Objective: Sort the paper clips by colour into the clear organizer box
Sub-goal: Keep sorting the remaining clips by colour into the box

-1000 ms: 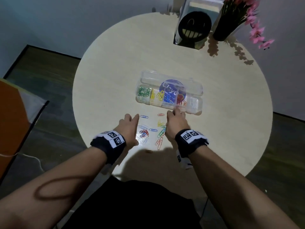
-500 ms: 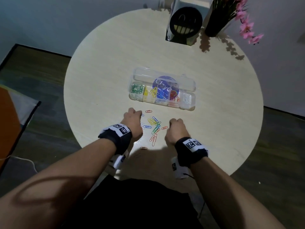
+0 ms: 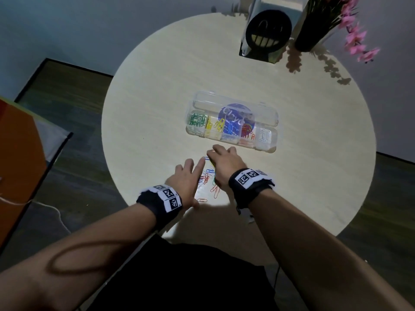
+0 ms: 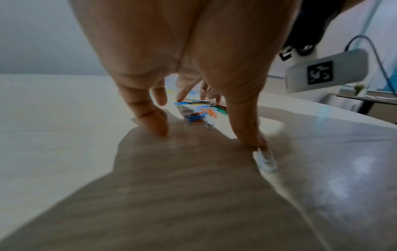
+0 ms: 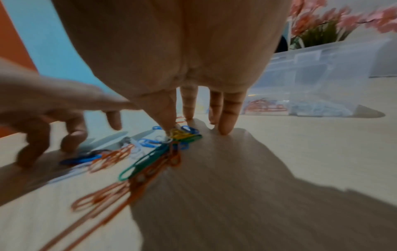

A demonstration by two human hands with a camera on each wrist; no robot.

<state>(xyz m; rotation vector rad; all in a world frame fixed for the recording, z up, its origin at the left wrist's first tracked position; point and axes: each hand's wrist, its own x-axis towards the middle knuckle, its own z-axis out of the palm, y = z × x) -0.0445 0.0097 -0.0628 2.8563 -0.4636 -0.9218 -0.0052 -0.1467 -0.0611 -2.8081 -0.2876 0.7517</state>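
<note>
Hands (image 3: 208, 173) flat on glossy wire clips (image 5: 148, 158); round woodgrain table (image 3: 143, 122).

Dim room here, with one pool of light falling on the round pale wooden table (image 3: 157, 86) while the floor around it sinks into murk. Hard dark shadows of the arms spread over the table's near edge. A soft sheen glints beside them. Both wrist views bend strongly at their borders, and the loose coloured paper clips (image 5: 150, 152) smear with motion blur.
</note>
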